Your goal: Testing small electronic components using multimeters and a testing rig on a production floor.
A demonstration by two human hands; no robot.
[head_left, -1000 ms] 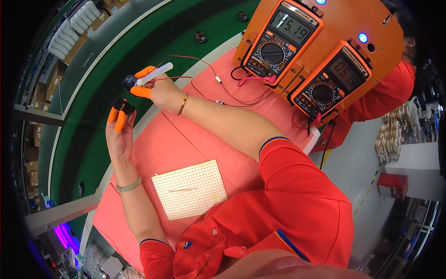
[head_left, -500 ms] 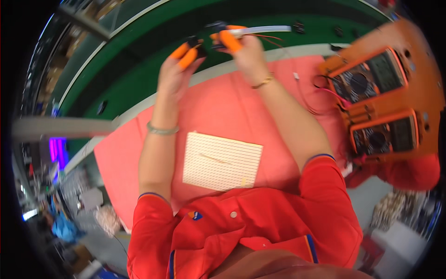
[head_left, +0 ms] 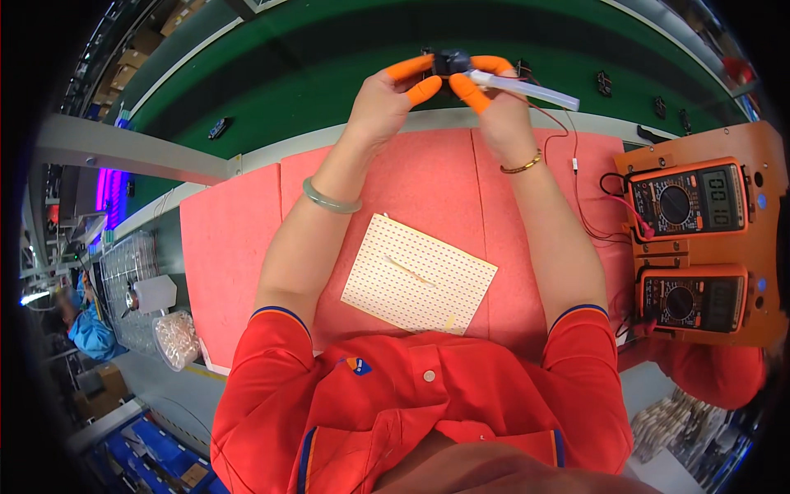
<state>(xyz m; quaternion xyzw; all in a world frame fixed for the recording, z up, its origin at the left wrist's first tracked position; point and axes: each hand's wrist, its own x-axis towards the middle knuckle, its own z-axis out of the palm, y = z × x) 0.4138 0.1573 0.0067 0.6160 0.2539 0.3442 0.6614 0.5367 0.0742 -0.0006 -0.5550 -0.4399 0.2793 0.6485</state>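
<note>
My left hand [head_left: 387,103] and my right hand [head_left: 498,111] meet above the far edge of the pink foam mat [head_left: 239,239], both with orange finger cots. Between their fingertips they pinch a small black part [head_left: 451,60]. My right hand also holds a white pen-shaped probe [head_left: 527,88] that points to the right, with a thin red wire [head_left: 580,206] trailing from it. A perforated cream board [head_left: 418,274] lies flat on the mat between my forearms.
Two orange multimeters [head_left: 687,202] [head_left: 698,300] sit in an orange stand at the right. A green conveyor belt [head_left: 296,82] with several small black parts [head_left: 218,128] runs behind the mat. At the left are a metal rack [head_left: 123,272] and a bag of copper pieces [head_left: 174,337].
The view has swung, so my hands now sit at the top centre. Both hands have closed together on the black part, and the meters have shifted to the right.
</note>
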